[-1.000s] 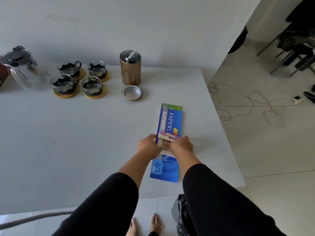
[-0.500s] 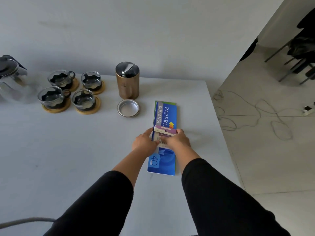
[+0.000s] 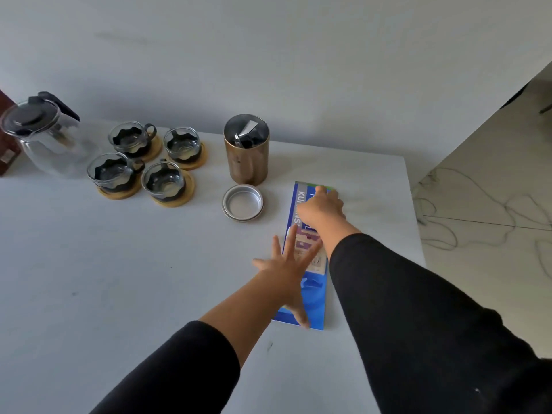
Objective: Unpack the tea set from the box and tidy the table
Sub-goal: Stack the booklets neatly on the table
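A flat blue packet (image 3: 313, 297) with a small pink-and-cream card (image 3: 304, 245) on top lies on the white table (image 3: 119, 279) at the right. My left hand (image 3: 286, 264) hovers over the packet's left edge with its fingers spread straight. My right hand (image 3: 321, 207) reaches to the packet's far end and rests on it, fingers bent over the top edge. At the back left stand a glass teapot (image 3: 50, 138) with a black lid and several glass cups (image 3: 162, 180) on round wooden coasters.
An open gold canister (image 3: 246, 149) stands behind the packet, its metal lid (image 3: 242, 202) lying beside it. A brown box edge (image 3: 6, 156) shows at the far left. The table's right edge drops to a tiled floor with loose cables (image 3: 478, 216).
Both hands have let go of the small card on the packet. My right hand has moved to the packet's far end; my left hand has opened and spread. The view has tilted up.
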